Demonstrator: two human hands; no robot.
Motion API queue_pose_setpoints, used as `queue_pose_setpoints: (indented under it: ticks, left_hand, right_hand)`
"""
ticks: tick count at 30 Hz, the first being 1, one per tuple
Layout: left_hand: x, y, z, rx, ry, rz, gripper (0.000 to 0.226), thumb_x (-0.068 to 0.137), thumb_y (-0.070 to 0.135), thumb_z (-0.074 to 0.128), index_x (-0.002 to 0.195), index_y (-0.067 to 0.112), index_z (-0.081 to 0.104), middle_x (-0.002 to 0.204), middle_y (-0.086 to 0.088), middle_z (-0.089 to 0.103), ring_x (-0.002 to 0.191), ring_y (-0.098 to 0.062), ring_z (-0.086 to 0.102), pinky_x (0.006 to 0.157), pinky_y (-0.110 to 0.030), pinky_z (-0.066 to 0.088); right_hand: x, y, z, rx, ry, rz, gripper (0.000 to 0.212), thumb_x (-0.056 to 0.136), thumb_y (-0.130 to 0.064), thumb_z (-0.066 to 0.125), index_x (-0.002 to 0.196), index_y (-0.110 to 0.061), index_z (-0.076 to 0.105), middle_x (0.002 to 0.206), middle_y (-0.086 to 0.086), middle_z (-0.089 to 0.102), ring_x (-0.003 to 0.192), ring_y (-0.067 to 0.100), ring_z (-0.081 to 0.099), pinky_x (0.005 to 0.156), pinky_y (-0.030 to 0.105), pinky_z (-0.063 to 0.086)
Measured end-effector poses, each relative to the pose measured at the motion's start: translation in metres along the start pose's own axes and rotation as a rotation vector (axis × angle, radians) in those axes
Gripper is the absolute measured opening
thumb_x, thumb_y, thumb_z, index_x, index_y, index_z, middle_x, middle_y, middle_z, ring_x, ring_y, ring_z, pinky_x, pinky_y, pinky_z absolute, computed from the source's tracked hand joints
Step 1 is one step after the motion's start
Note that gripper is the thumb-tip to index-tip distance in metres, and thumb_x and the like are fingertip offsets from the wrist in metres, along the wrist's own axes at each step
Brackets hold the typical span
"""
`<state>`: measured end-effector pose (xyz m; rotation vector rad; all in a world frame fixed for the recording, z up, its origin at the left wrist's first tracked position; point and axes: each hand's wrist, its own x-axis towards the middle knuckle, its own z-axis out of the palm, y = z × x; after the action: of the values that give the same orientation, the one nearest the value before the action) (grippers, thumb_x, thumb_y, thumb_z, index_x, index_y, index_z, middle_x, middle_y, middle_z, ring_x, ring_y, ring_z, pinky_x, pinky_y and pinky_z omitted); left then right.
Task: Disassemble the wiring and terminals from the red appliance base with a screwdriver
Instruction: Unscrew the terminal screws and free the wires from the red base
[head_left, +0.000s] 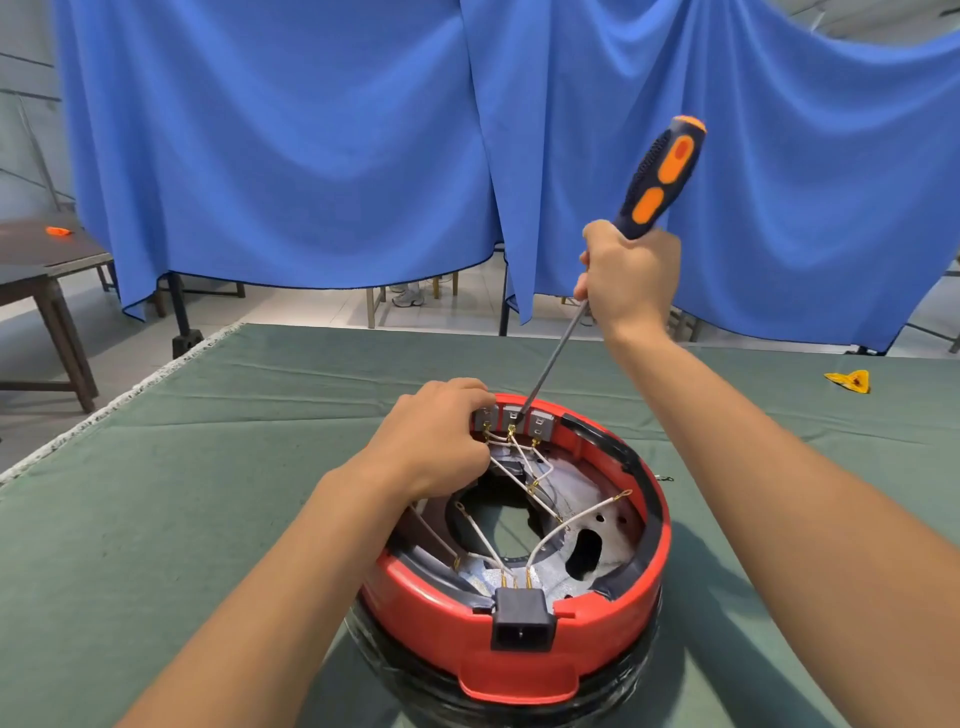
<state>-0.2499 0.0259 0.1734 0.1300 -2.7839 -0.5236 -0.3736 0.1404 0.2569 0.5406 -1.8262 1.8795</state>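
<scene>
Screwdriver (655, 179) tip seemingly at terminals (512, 419), beside left hand (436, 439).

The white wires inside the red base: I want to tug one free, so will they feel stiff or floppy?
Probably springy rather than limp: the white wires hold arched curves in mid-air above the red base. They look thin, so likely light. The small brass-coloured terminals at their ends may bend or snag if pulled hard.

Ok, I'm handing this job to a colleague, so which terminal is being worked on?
On the green table sits the red base. At its far rim, three grey terminals stand in a row. It is the middle terminal, the only one touched by the tip of the screwdriver, which the right hand holds.
</scene>
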Motion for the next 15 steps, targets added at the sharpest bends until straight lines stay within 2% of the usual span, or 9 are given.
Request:
queue_pose_setpoints:
  ticks: [4,9,15]
  left_hand:
    - [0.001,-0.001,0.000,0.004,0.002,0.004,0.056,0.076,0.014,0.058,0.132,0.022,0.053,0.139,0.011,0.047,0.127,-0.016,0.041,0.101,-0.034,0.033]
    - [-0.001,-0.001,0.001,0.007,0.000,0.013,0.053,0.078,0.020,0.058,0.131,0.021,0.053,0.136,0.010,0.048,0.125,-0.018,0.041,0.099,-0.035,0.033]
    - [-0.002,0.000,0.001,-0.006,0.005,0.007,0.055,0.077,0.017,0.057,0.131,0.022,0.051,0.136,0.009,0.048,0.126,-0.017,0.039,0.100,-0.034,0.029]
  right_hand:
    - [0.017,0.004,0.017,-0.094,-0.057,0.060,0.016,0.078,-0.011,0.051,0.063,-0.009,0.048,0.049,0.003,0.046,0.028,0.009,0.044,0.034,0.014,0.029]
    - [0.012,0.024,0.036,-0.226,-0.131,0.103,0.019,0.079,-0.013,0.054,0.061,-0.010,0.048,0.054,0.003,0.050,0.042,0.020,0.052,0.048,0.025,0.038]
    - [-0.002,0.009,0.013,-0.033,-0.039,0.010,0.019,0.074,-0.012,0.053,0.058,-0.011,0.045,0.043,-0.004,0.042,0.031,0.012,0.040,0.039,0.020,0.035]
